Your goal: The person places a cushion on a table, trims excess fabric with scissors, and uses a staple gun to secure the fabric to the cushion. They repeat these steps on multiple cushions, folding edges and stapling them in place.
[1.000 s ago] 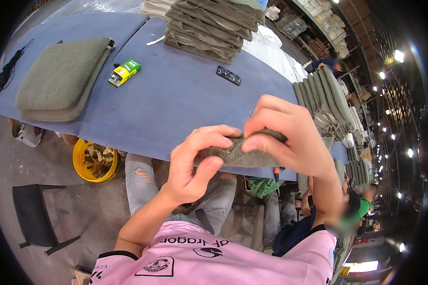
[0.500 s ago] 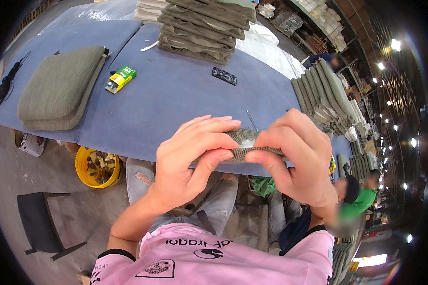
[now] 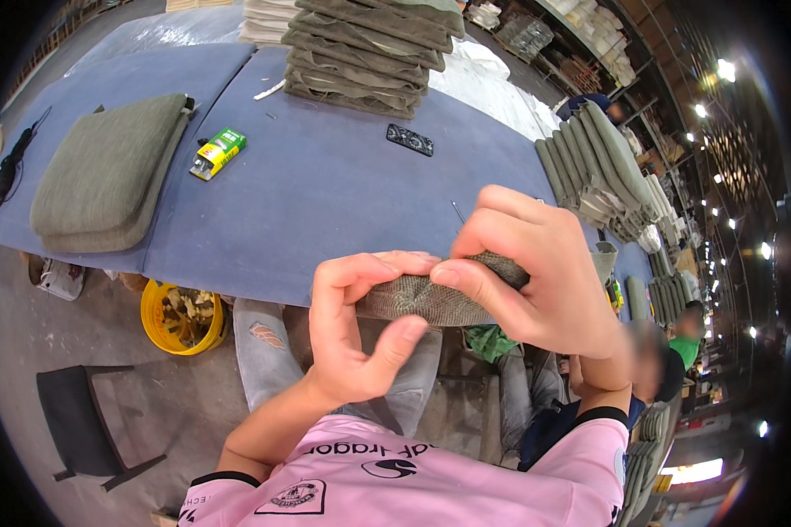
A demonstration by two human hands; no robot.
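Observation:
Between my hands is a grey-green woven fabric cushion (image 3: 426, 303), seen edge-on at the near side of the table. A dimple or seam runs in its edge; the white filling is no longer visible. My left hand (image 3: 351, 307) curls round its left end, fingers along the upper side and thumb in front. Over the right part bends my right hand (image 3: 536, 272), with its thumb pressed on the top edge near my left fingertips. Whether a needle or thread is in the fingers, I cannot make out. A thin metal tool (image 3: 458, 211) lies just beyond.
On the blue table (image 3: 299, 193) are two stacked cushions (image 3: 105, 171), a green-and-yellow box (image 3: 219, 154), a phone (image 3: 410, 140) and a tall fabric stack (image 3: 365, 57). Cushions (image 3: 593, 167) stand at right. A yellow bucket (image 3: 154, 321) and chair (image 3: 75, 417) are left; a co-worker (image 3: 650, 360) sits right.
The opening with white filling, visible before between my fingers, is now out of sight. My right hand has turned over the edge toward the left; my left thumb has come away from its pinch.

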